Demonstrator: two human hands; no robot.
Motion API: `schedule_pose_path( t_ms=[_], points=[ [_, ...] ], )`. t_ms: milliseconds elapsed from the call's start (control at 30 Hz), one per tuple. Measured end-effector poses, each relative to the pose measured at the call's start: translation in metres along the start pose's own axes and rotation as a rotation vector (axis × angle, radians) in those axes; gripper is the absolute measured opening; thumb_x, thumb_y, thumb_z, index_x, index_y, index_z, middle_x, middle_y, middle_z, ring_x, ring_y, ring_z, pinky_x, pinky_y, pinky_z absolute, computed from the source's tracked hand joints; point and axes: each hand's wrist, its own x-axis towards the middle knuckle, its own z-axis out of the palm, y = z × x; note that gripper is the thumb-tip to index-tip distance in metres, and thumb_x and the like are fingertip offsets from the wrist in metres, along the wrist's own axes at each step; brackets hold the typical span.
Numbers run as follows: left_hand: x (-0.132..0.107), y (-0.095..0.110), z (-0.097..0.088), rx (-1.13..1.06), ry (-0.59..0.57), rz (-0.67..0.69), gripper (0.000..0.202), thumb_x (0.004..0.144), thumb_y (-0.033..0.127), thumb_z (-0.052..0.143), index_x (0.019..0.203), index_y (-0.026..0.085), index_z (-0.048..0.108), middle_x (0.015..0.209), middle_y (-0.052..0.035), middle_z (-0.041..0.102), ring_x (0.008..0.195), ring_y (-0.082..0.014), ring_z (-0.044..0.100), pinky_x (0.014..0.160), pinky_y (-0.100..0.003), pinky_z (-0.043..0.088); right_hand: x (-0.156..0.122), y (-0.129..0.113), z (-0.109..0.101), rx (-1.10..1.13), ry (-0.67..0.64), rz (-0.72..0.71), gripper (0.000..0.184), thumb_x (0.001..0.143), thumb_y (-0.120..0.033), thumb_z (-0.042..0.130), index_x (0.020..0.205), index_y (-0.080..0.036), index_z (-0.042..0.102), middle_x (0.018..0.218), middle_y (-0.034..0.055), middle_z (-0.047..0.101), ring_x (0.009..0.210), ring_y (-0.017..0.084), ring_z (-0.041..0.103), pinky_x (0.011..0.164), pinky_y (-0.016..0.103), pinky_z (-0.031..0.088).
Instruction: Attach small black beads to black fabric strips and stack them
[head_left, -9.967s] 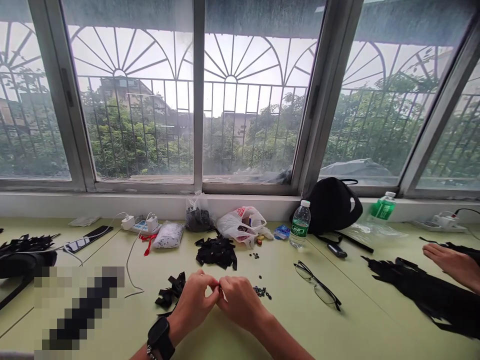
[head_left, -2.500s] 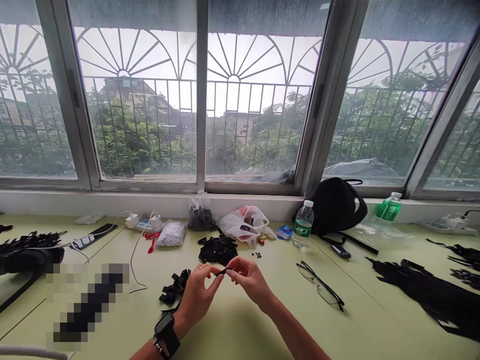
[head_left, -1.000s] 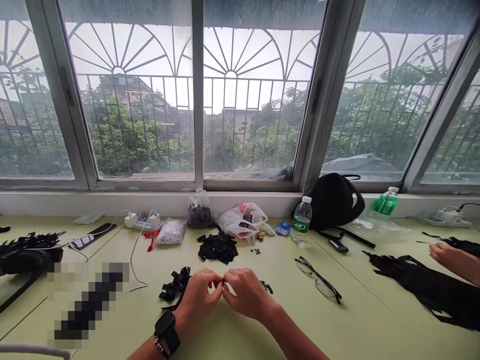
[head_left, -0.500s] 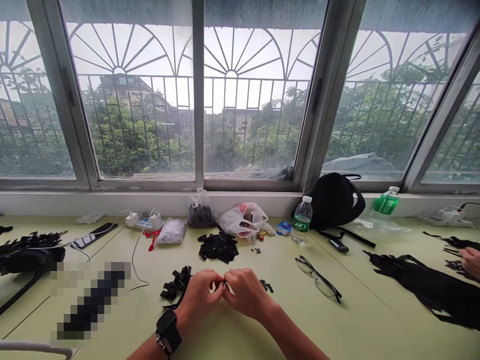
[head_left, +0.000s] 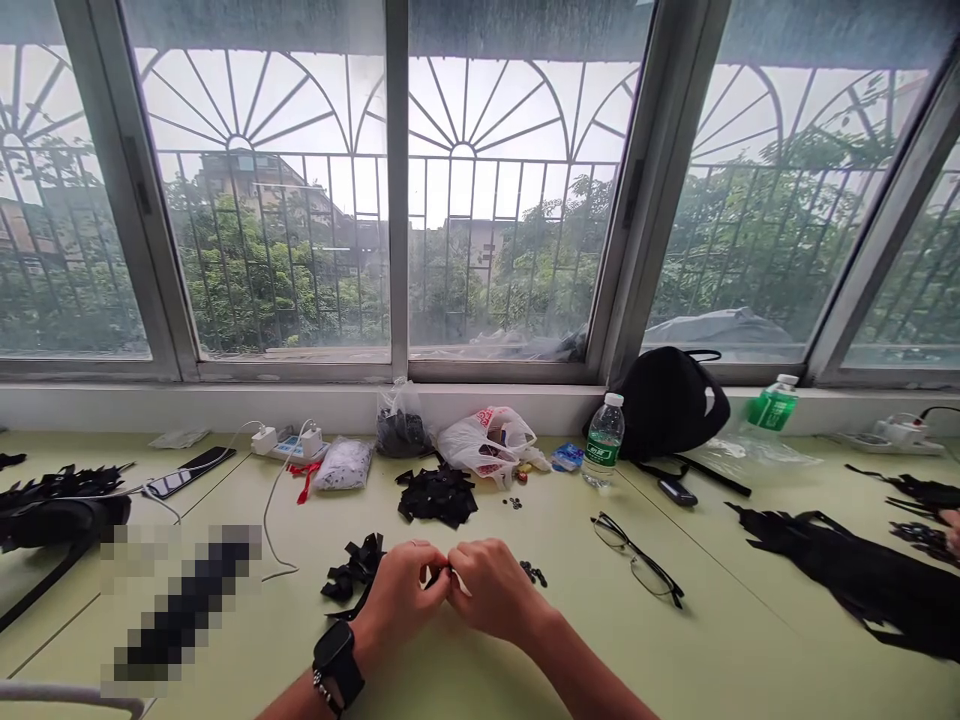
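Fingers of left hand and right hand are pinching a black piece, strips lying at twelve o'clock.

A workroom is suggested: on the pale-green table, black strips are heaped and small dark discs scattered; a power strip is placed toward its back, barred windows behind it.

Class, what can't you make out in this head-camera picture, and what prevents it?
In the head view:
Black piece: mostly covered by the left hand and right hand.
Small dark pieces: too small to count reliably.
Another person's hand: cut off by the right edge.
Dark shape at left: blurred by pixelation.
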Motion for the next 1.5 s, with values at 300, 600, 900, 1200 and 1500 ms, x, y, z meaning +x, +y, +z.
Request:
schedule_pose_path(
  t_ms=[300,600,900,1200,1500],
  points=[
    [-0.0005,-0.0078,0.0043,0.071,-0.006,0.040,0.021,0.082,0.017,0.058,0.062,0.019,0.059,0.064,-0.0001,0.060,0.063,-0.0144,0.051,0.060,-0.026,0.032,-0.0012,0.0008,0.0006,-0.022,-0.009,-0.024,0.012,0.090,-0.023,0.055,0.083,-0.019,0.064,0.079,0.0024,0.070,0.069,0.016,0.061,0.062,0.033,0.024],
    [-0.0001,-0.0085,0.0040,0.063,-0.003,0.048,0.020,0.083,0.017,0.057,0.063,0.019,0.059,0.064,0.0000,0.060,0.063,-0.0141,0.051,0.060,-0.026,0.032,0.0004,0.0012,0.0039,-0.025,-0.004,-0.010,0.014,0.091,-0.022,0.054,0.080,-0.019,0.063,0.077,0.0026,0.070,0.067,0.016,0.060,0.061,0.034,0.021],
    [-0.0007,-0.0090,0.0040,0.045,0.003,0.046,0.020,0.085,0.020,0.058,0.065,0.021,0.062,0.066,-0.0003,0.062,0.064,-0.0156,0.052,0.061,-0.027,0.034,0.0000,0.0016,0.0006,0.012,0.000,-0.011,0.013,0.091,-0.021,0.055,0.080,-0.019,0.062,0.078,0.0021,0.070,0.068,0.015,0.061,0.062,0.033,0.021],
    [0.0003,-0.0073,0.0022,0.020,0.004,0.038,0.021,0.084,0.021,0.060,0.063,0.020,0.063,0.064,-0.0009,0.061,0.063,-0.0153,0.052,0.060,-0.026,0.034,0.0007,0.0009,-0.0001,0.005,0.004,-0.005,0.013,0.090,-0.019,0.055,0.079,-0.019,0.061,0.077,0.0015,0.070,0.067,0.015,0.060,0.062,0.033,0.022],
    [-0.0009,-0.0015,0.0008,0.009,-0.009,0.038,0.024,0.084,0.020,0.059,0.061,0.019,0.059,0.062,0.0005,0.058,0.061,-0.0136,0.049,0.059,-0.026,0.033,0.0012,0.0008,0.0072,0.014,0.019,0.006,0.012,0.089,-0.020,0.056,0.078,-0.019,0.061,0.076,0.0017,0.070,0.066,0.015,0.059,0.061,0.032,0.021]
  ],
)
